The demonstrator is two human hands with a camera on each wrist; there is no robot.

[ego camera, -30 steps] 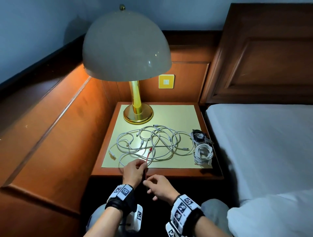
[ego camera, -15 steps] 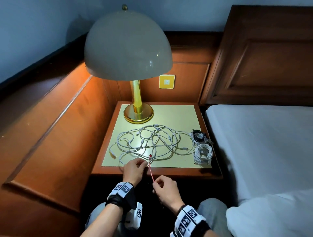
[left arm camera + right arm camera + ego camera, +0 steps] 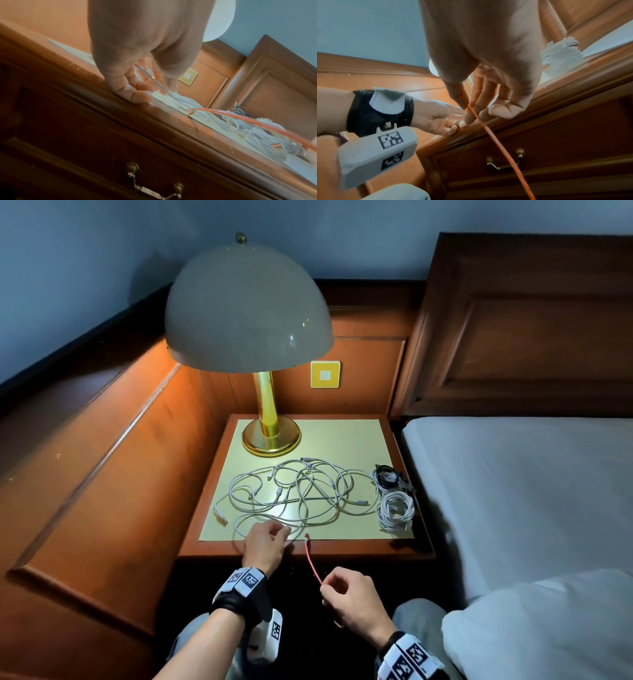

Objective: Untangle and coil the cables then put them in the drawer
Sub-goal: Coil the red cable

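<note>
A tangle of white cables [image 3: 301, 491] lies spread on the nightstand's pale mat [image 3: 342, 440]. My left hand [image 3: 284, 534] sits at the front edge and pinches one white cable [image 3: 152, 79] between thumb and fingers. My right hand [image 3: 325, 585] is lower, in front of the nightstand, and pinches a thin red cable [image 3: 312, 561] between thumb and forefinger [image 3: 462, 100]. The red cable's plug end rests on the mat's front edge, free of the tangle. The red cable [image 3: 501, 148] hangs on below the pinch. The drawer [image 3: 556, 135] under the top is closed, with a brass handle [image 3: 505, 162].
A coiled white cable [image 3: 395, 510] and a coiled black cable [image 3: 387, 475] lie at the mat's right edge. A brass lamp [image 3: 270, 436] with a domed shade stands at the back left. A bed [image 3: 513, 491] is on the right, wood panelling on the left.
My right hand has drawn the red cable down and to the right, out of the white tangle. My left hand has stayed at the front edge, holding the white cable.
</note>
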